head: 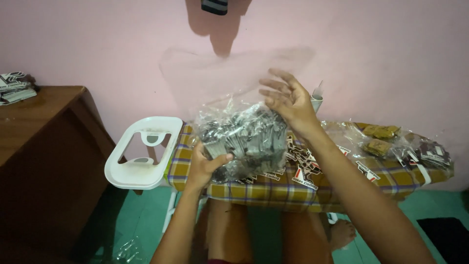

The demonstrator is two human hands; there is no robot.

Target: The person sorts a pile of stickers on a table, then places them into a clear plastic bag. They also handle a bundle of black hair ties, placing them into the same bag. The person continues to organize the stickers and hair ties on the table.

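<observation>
Head view: left hand (205, 164) clamps the tag-filled clear plastic bag (242, 134) from below; right hand (288, 100), fingers spread, parts its mouth. Best keep the bag upright over the ironing board (273, 190).

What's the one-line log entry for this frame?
left hand: grips clear bag of tags from below | right hand: open at bag's upper edge | bag over checked ironing board
</observation>
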